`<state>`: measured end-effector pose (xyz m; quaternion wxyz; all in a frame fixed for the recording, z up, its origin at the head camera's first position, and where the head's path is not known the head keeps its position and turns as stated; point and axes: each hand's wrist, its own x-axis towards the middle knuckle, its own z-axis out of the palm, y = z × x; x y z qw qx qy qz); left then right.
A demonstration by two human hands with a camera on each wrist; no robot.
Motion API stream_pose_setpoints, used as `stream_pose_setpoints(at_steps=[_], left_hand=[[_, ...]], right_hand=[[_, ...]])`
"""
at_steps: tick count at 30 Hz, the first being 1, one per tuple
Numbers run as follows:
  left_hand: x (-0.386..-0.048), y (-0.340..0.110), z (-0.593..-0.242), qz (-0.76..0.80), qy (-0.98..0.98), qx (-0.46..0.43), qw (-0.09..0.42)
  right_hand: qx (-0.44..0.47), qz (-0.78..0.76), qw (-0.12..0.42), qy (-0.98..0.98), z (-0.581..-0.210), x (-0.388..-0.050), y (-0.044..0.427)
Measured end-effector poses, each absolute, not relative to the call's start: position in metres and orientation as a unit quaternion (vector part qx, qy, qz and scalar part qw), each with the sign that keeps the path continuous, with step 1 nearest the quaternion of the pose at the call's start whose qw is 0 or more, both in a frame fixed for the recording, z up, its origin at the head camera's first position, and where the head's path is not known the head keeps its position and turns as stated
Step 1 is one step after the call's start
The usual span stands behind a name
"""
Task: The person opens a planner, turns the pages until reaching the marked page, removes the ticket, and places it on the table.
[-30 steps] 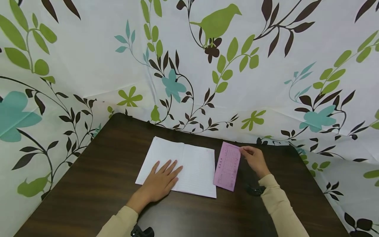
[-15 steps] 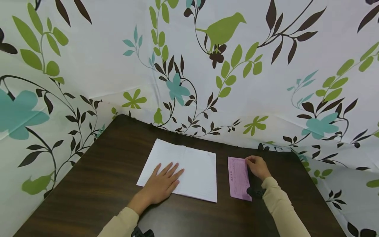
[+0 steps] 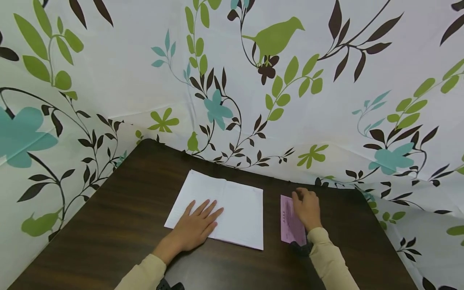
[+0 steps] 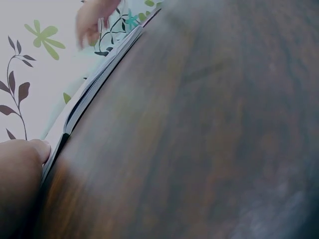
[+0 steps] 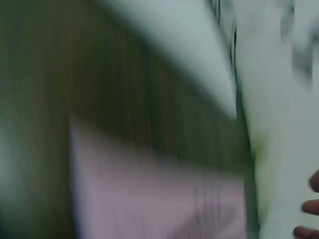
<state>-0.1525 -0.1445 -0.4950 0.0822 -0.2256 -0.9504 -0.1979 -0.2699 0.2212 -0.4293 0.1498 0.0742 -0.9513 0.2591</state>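
Note:
An open notebook (image 3: 243, 215) with pale ruled pages lies on the table. My left hand (image 3: 193, 227) rests flat on its left page, fingers spread. In the left wrist view, the thumb (image 4: 25, 167) is by the edge of the notebook (image 4: 99, 74). To the right of the notebook lies a pink printed slip of paper (image 3: 289, 225). Above the slip's right side is my right hand (image 3: 307, 208), its fingers loosely bent with nothing seen between them; it hides part of the slip. The right wrist view is blurred, with the pink slip (image 5: 149, 204) below and fingertips (image 5: 311, 206) at the right edge.
The dark wooden table (image 3: 105, 225) reaches back to a patterned cloth (image 3: 163, 88) with leaves, birds and flowers. A dark wrist device (image 3: 301, 249) sits under the right wrist, near the slip's lower edge.
The right hand pulled the pink slip rightward, away from the notebook, and laid it on the table. It has since let go and moved slightly left over it. The left hand stays put.

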Motion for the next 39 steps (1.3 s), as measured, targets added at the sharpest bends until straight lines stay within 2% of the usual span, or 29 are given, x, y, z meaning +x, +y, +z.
stream_pose_setpoints(at_steps=[5,10,13,15,19,22,25,31,36,39], left_hand=[[-0.153,-0.147,-0.494,-0.178,-0.956,-0.215,0.087],[-0.152,-0.141,-0.497,-0.175,-0.958,-0.218,0.064],[-0.151,-0.136,-0.498,-0.179,-0.958,-0.215,0.056],[-0.151,-0.134,-0.498,-0.181,-0.959,-0.21,0.062],[-0.151,-0.134,-0.496,-0.182,-0.96,-0.2,0.077],[-0.152,-0.14,-0.492,-0.19,-0.961,-0.19,0.071],[-0.151,-0.148,-0.48,-0.2,-0.966,-0.161,0.043],[-0.149,-0.162,-0.45,-0.232,-0.971,-0.053,-0.02],[-0.157,-0.174,-0.438,-0.316,-0.947,0.058,0.003],[-0.164,-0.187,-0.428,-0.387,-0.918,0.089,-0.006]], right_hand=[[0.262,0.242,0.139,-0.924,-0.442,-0.233,0.139],[0.358,0.184,0.056,-0.914,-0.461,-0.195,0.086],[0.361,0.171,0.026,-0.917,-0.468,-0.186,0.076],[0.354,0.17,0.024,-0.919,-0.472,-0.184,0.076],[0.337,0.173,0.061,-0.923,-0.481,-0.185,0.087],[0.318,0.184,0.089,-0.926,-0.486,-0.183,0.097],[0.295,0.202,0.099,-0.929,-0.49,-0.181,0.105],[0.279,0.22,0.112,-0.928,-0.492,-0.178,0.113],[0.274,0.219,0.113,-0.93,-0.493,-0.176,0.116],[0.274,0.22,0.115,-0.929,-0.493,-0.176,0.116]])
